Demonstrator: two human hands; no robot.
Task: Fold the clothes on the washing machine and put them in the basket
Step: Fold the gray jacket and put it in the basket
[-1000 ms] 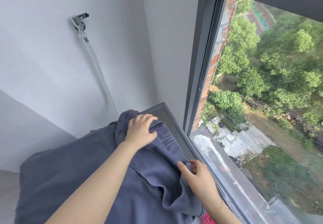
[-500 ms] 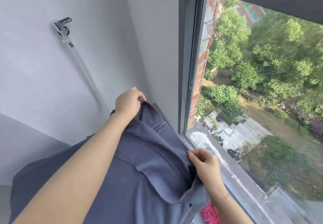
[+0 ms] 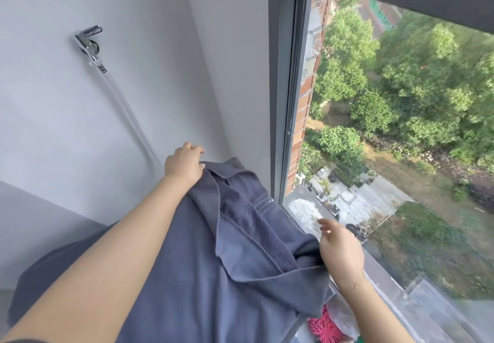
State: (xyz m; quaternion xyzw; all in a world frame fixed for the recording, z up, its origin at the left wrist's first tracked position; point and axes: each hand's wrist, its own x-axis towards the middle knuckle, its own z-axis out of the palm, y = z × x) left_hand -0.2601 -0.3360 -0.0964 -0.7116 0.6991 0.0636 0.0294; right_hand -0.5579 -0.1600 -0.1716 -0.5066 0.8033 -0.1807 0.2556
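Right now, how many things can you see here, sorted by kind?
Hands: 2, left hand and right hand
Blue-grey garment: 1
Pink item: 1
Wall tap: 1
Hose: 1
Window: 1
Total: 7

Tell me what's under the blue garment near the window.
A pink item pokes out below the blue garment, beside the right hand. The surface beneath is covered; the left hand grips the far edge.

No legible text or labels.
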